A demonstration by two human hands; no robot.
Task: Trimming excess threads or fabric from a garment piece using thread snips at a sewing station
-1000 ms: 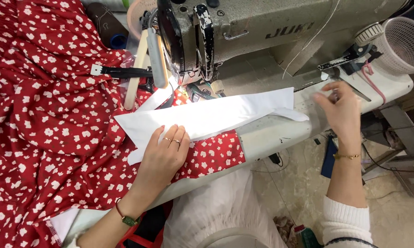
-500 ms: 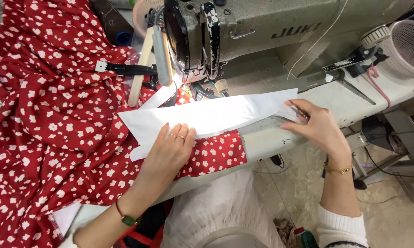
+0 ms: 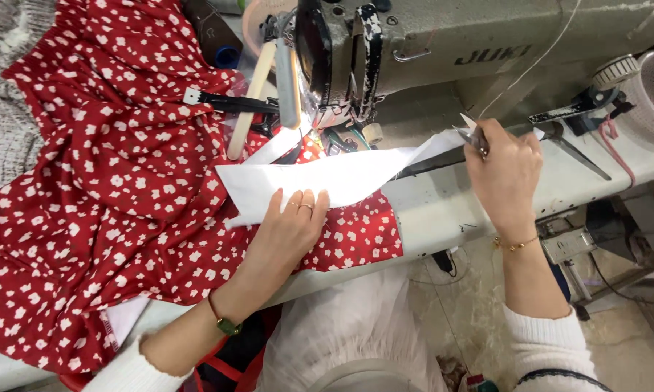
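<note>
A long white fabric strip point(image 3: 334, 178) lies across red fabric with small white flowers point(image 3: 109, 218) under the needle area of a grey sewing machine point(image 3: 443, 51). My left hand point(image 3: 290, 232) presses flat on the strip's near edge and on the red fabric, fingers together. My right hand point(image 3: 505, 174) has lifted the strip's right end off the machine bed and pinches it. A small metal tool point(image 3: 476, 138) shows between its fingers.
A wooden stick point(image 3: 247, 101) and a black clip point(image 3: 225, 101) lie left of the needle. Scissors point(image 3: 570, 145) rest on the white machine bed point(image 3: 443, 210) at the right, near a pale mesh basket point(image 3: 653, 94). Grey knit cloth point(image 3: 7, 138) lies far left.
My right hand came from the far right of the bed to the strip's right end and has raised it. The left hand stayed pressed on the strip.
</note>
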